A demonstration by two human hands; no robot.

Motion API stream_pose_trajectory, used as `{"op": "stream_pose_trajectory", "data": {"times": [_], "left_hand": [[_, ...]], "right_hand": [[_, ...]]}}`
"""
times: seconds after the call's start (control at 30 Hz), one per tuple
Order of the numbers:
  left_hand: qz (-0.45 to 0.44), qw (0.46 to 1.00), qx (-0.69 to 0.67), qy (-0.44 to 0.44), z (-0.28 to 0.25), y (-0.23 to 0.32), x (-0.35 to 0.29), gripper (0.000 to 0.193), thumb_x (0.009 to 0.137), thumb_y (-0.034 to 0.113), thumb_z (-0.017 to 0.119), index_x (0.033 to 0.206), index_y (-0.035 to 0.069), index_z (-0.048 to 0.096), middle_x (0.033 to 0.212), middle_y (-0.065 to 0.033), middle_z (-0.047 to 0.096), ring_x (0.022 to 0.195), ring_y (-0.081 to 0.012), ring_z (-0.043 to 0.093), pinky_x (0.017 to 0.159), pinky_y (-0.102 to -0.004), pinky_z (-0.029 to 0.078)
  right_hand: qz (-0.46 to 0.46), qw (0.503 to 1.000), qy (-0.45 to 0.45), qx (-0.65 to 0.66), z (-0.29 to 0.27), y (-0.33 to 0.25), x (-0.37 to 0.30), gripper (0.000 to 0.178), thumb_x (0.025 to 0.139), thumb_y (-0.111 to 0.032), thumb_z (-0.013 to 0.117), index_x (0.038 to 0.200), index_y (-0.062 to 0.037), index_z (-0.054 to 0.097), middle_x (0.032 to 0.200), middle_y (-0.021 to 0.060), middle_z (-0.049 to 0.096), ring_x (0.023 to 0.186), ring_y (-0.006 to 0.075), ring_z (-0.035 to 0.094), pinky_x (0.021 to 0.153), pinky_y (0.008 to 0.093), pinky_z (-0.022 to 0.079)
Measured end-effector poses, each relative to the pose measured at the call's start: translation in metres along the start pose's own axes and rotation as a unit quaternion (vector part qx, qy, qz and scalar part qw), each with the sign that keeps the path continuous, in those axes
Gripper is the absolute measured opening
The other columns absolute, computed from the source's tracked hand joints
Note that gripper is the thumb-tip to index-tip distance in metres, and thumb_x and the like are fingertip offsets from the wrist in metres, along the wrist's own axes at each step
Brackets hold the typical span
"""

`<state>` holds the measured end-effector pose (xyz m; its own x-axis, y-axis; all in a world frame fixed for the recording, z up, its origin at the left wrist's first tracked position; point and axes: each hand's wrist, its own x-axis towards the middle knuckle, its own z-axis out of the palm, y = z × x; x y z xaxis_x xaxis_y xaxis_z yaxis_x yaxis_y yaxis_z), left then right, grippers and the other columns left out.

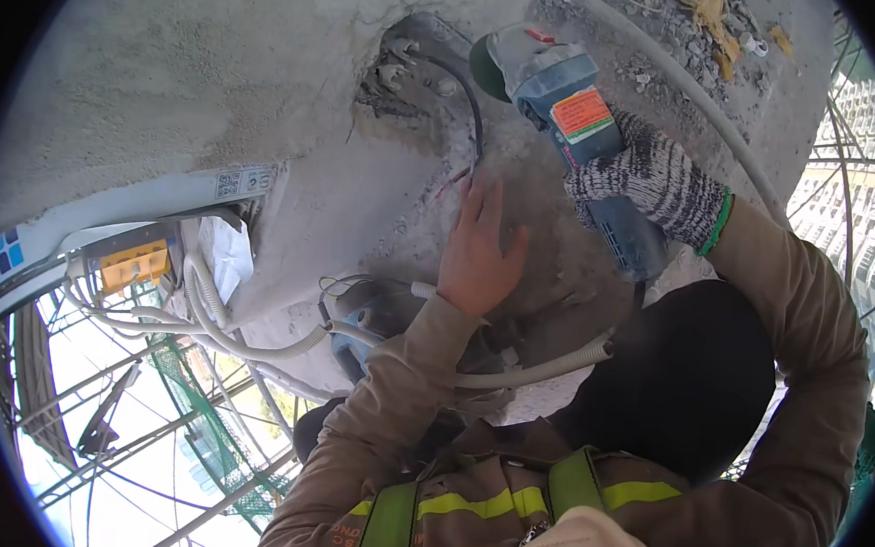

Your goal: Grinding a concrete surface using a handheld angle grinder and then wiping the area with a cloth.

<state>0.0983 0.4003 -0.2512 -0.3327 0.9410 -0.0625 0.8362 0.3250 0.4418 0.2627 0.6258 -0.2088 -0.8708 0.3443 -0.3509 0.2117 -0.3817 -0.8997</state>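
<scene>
My right hand (653, 181), in a black-and-white knitted glove with a green cuff, is closed round the body of a blue-grey angle grinder (555, 72) with an orange label. The grinder's dark disc (487, 71) points left, raised beside a rough hole (394, 80) broken into the grey concrete. A black cable (469, 90) curves down out of this hole. At the cable's lower end rest the fingertips of my bare left hand (481, 251), its fingers stretched and its thumb apart. Thin reddish wire (453, 182) shows by those fingertips.
A second blue power tool (354, 329) lies below my left forearm, with pale corrugated conduit (542, 368) around it. On the left hang a yellow-fronted box (138, 263) and more conduit. Rubble (660, 82) lies upper right beside a grey pipe (690, 83). Scaffolding and green netting (199, 409) stand beyond the edge.
</scene>
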Motion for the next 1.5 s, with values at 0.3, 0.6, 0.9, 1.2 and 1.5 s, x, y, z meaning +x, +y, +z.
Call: {"op": "stream_pose_trajectory", "data": {"times": [0.3, 0.6, 0.9, 1.2, 1.5], "left_hand": [[0.001, 0.996, -0.078, -0.035, -0.022, 0.005, -0.025, 0.047, 0.09, 0.017, 0.071, 0.132, -0.003, 0.061, 0.13, -0.0232, 0.062, 0.119, -0.0434, 0.061, 0.101, -0.0495, 0.049], [-0.026, 0.993, -0.1, -0.063, -0.024, 0.008, -0.034, 0.046, 0.093, 0.018, 0.071, 0.133, -0.001, 0.061, 0.132, -0.0233, 0.061, 0.121, -0.0431, 0.059, 0.103, -0.0457, 0.049], [-0.041, 0.992, -0.111, -0.036, -0.026, 0.006, -0.03, 0.043, 0.092, 0.018, 0.07, 0.13, -0.001, 0.061, 0.127, -0.0238, 0.062, 0.115, -0.0449, 0.061, 0.098, -0.0476, 0.051], [-0.143, 0.872, -0.385, -0.267, -0.027, 0.035, -0.026, 0.045, 0.105, 0.029, 0.062, 0.137, -0.002, 0.057, 0.121, -0.0085, 0.063, 0.113, -0.0164, 0.06, 0.099, -0.0338, 0.048], [-0.169, 0.648, -0.692, -0.27, -0.004, 0.093, 0.006, 0.059, 0.104, 0.036, 0.065, 0.149, 0.005, 0.044, 0.136, -0.0078, 0.057, 0.123, -0.0179, 0.056, 0.105, -0.0359, 0.047]], "right_hand": [[-0.049, 0.997, 0.007, -0.055, -0.001, 0.011, 0.004, 0.061, 0.082, -0.011, 0.08, 0.138, -0.0055, 0.056, 0.104, 0.0094, 0.072, 0.095, 0.0188, 0.072, 0.087, 0.0372, 0.06], [-0.029, 0.999, 0.005, -0.017, 0.003, 0.014, 0.005, 0.062, 0.083, -0.011, 0.08, 0.138, -0.0046, 0.054, 0.1, 0.0102, 0.073, 0.089, 0.0203, 0.073, 0.082, 0.0372, 0.061], [-0.012, 0.995, -0.033, 0.089, 0.0, 0.018, 0.002, 0.051, 0.089, -0.016, 0.078, 0.134, -0.0022, 0.056, 0.097, 0.014, 0.073, 0.083, 0.0247, 0.074, 0.075, 0.0401, 0.063], [0.003, 0.979, -0.052, 0.198, -0.006, 0.04, 0.005, 0.043, 0.093, -0.022, 0.074, 0.128, -0.0003, 0.059, 0.1, 0.0161, 0.074, 0.081, 0.0271, 0.074, 0.071, 0.0423, 0.063], [0.093, 0.93, -0.123, 0.333, -0.001, 0.033, 0.014, 0.045, 0.093, -0.024, 0.073, 0.128, 0.003, 0.061, 0.105, 0.0172, 0.072, 0.092, 0.0319, 0.074, 0.082, 0.0434, 0.063]]}}
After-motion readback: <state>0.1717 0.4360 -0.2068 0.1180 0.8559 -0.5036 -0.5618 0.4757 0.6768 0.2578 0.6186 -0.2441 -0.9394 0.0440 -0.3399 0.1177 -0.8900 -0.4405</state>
